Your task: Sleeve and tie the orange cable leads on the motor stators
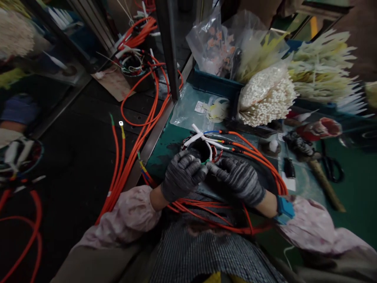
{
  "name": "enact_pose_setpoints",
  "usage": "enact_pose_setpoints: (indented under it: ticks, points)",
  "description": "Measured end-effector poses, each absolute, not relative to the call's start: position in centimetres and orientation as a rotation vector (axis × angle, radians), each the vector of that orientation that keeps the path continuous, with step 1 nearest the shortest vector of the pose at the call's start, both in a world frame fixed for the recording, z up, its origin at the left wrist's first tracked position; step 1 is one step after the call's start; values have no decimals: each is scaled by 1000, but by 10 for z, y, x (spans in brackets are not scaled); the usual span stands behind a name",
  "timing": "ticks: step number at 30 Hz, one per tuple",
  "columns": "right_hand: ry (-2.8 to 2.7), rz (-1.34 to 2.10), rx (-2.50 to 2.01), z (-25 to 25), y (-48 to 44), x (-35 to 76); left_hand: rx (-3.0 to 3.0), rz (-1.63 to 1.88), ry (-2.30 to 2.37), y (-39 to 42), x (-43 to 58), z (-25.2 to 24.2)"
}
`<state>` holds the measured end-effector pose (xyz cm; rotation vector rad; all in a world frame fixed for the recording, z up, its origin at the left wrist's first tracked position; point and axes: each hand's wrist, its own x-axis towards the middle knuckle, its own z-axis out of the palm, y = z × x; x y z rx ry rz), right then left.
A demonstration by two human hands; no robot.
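Note:
Both hands wear dark grey knit gloves and pink sleeve covers. My left hand (182,175) curls round the near left rim of a round wound coil (203,149) that lies on the green bench. My right hand (240,180) pinches the coil's near edge, fingertips meeting those of the left. White sleeved leads (203,137) stick up from the coil and join orange wires (253,155) that loop right and back under my wrists.
A bundle of white sleeving tubes (266,96) and plastic bags sit in a blue tray (215,82) behind. Scissors (332,167), a wooden-handled tool (324,182) and red tape (322,127) lie right. Another coil (135,67) with orange leads sits on the dark conveyor left.

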<state>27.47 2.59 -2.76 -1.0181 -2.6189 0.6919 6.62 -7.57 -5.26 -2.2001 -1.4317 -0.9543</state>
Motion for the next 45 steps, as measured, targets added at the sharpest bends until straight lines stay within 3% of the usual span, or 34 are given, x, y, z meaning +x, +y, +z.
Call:
enact_pose_setpoints:
  ticks: [5,11,16,37,41,45]
  points:
    - [-2599,731,-516,-16,42,294,-2086,-1036,-1518,-78,69,-67]
    - [-2123,-20,-1043,-9,127,346,-2154,-1103,-1600,-63,72,-70]
    - [-2188,-217,-1305,-39,172,358,-2185,-1124,-1629,-60,69,-73]
    - [-2044,-35,-1133,-48,178,358,-2171,-1215,-1544,-57,71,-70]
    - [-1829,128,-886,-28,156,353,-2205,-1212,-1604,-57,71,-70]
    - [-1525,470,-830,23,107,336,-2209,-1207,-1618,-58,71,-70]
